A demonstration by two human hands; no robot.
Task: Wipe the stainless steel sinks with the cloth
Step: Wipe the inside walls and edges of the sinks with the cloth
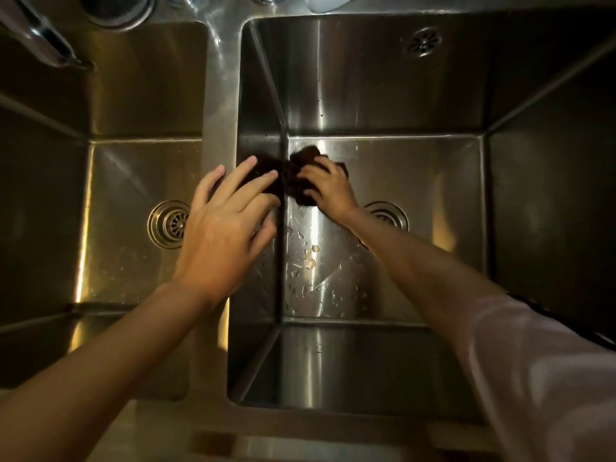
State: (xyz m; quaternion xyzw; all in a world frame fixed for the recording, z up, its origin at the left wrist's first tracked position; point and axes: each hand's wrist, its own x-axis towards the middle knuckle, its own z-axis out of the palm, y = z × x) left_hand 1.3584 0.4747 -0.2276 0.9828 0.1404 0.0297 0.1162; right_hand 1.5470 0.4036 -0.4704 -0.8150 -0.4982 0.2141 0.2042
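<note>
Below, my right hand point(328, 191) presses the dark cloth point(301, 175) into the right sink point(383, 95), its grip curled around it; my left hand point(226, 221), fingers spread wide, hides the divider point(220, 121); faucet point(40, 35) overhangs the left sink point(133, 95).

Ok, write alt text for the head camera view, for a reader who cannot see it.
Seen from above, a person's right hand presses a dark cloth into the far left corner of the right sink, whose floor holds water droplets. The left hand hovers open over the divider beside the left sink.
</note>
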